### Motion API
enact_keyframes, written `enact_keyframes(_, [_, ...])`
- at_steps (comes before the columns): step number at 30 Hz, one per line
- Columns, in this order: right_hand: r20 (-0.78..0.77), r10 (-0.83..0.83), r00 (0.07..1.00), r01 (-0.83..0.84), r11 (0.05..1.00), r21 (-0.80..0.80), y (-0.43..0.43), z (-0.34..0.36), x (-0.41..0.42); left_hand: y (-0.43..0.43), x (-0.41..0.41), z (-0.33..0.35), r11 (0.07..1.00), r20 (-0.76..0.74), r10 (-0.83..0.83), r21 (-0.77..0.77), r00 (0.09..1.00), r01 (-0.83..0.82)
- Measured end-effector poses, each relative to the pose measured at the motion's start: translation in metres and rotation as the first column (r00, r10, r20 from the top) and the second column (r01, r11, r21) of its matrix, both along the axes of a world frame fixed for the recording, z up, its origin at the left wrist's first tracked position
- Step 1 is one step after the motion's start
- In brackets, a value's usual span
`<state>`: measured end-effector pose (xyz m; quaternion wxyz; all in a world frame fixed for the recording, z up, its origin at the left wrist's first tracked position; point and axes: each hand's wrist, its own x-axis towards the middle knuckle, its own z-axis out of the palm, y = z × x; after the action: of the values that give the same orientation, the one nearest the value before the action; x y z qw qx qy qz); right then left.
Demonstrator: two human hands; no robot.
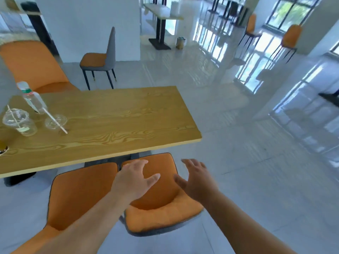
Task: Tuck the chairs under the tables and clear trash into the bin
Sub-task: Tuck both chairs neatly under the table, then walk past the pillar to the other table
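Observation:
A wooden table point(113, 116) stands in front of me. Two orange chairs face its near edge: one point(163, 202) below my hands with its seat partly under the tabletop, another point(78, 191) to its left. My left hand point(134, 180) and my right hand point(196, 178) hover open over the right chair's backrest, holding nothing. On the table's left end lie a clear plastic bottle point(32, 98), a plastic cup with a straw point(19, 122) and a domed lid with a straw point(55, 121).
An orange chair point(31, 65) stands at the table's far left side. A grey-backed chair point(102, 57) stands apart by a white pillar. A small bin-like container point(180, 42) sits beside a distant table point(161, 11). More orange chairs point(291, 37) stand far right. Glossy open floor lies to the right.

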<state>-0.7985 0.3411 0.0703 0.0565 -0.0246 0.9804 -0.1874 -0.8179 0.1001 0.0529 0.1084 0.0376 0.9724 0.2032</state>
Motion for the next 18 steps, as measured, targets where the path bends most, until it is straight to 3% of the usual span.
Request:
enact_keyframes(7, [-0.300,-0.008,0.954,0.023,0.999,0.047,0.176,0.136,-0.047,0.167,-0.088,0.158,0.987,-0.331,-0.150,0.000,0.932,0.159])
enact_keyframes(18, [-0.713,0.064,0.698,0.057,0.988,0.145,0.441,0.396,-0.084,0.449,-0.144,0.421,0.941,-0.760,-0.158,0.077,0.630,0.329])
